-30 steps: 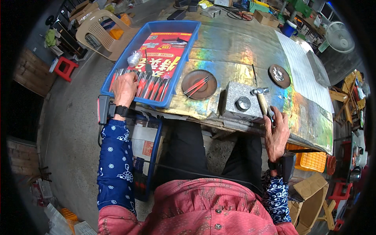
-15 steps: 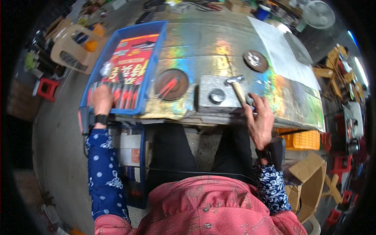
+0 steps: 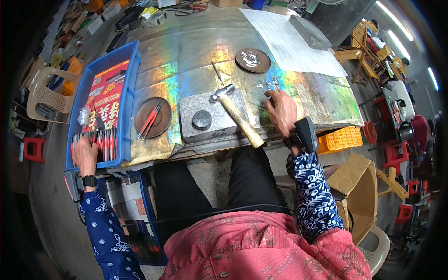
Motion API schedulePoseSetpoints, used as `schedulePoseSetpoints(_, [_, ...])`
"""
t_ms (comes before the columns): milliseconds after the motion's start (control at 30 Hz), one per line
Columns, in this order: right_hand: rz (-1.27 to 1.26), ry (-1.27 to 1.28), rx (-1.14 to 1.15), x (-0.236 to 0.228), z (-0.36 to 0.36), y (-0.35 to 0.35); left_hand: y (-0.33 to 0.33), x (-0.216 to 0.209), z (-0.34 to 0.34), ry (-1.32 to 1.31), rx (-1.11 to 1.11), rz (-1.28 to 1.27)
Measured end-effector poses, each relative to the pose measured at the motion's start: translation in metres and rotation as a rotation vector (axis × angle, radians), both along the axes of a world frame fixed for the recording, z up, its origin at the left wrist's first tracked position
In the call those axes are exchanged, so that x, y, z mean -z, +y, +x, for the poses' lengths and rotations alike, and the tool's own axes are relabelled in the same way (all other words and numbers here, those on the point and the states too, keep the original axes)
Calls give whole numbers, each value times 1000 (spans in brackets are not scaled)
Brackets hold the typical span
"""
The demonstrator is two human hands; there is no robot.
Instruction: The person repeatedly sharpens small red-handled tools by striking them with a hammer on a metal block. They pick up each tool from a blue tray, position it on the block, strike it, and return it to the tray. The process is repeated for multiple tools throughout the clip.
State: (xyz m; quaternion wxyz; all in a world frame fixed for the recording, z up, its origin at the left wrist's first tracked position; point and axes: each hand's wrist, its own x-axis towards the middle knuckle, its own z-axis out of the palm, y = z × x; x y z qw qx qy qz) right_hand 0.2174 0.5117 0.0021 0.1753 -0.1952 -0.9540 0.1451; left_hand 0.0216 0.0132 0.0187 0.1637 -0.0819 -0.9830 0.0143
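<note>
Left hand [image 3: 85,155] down in blue tray [image 3: 127,84] at nine o'clock, fingers among red-handled tools [image 3: 105,143]; closure unclear. Right hand [image 3: 281,111] at three o'clock, flat on iridescent table [image 3: 196,51], holding nothing. Probably light, stiff, slim; best pinched mid-handle.

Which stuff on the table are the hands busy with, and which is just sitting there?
In use:
- left hand in the blue tray on the red-handled tools
- right hand by small shiny metal bits

Lying about:
- hammer
- grey stone block
- two brown dishes
- white paper
</note>
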Motion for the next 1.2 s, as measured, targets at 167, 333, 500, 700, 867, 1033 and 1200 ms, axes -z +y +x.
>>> schedulePoseSetpoints(167, [67,3,-67,12,-22,25,25,-9,17,141,114,237])
schedulePoseSetpoints(333, [209,-2,-140,23,-43,35,59,-27,41,-168,230,944])
schedulePoseSetpoints(500, [304,29,-184,26,-56,34,93,-34,67,-439,330,1329])
schedulePoseSetpoints(700, [467,-26,-241,28,-65,41,122,-36,83,-624,419,1460])
schedulePoseSetpoints(867, [68,103,-394,49,-86,61,149,-34,91,-686,450,1538])
schedulePoseSetpoints(1033, [52,355,-452,62,-87,67,175,-26,97,-688,497,1541])
schedulePoseSetpoints(1200, [409,17,-349,38,-65,55,194,-16,98,-677,643,1572])
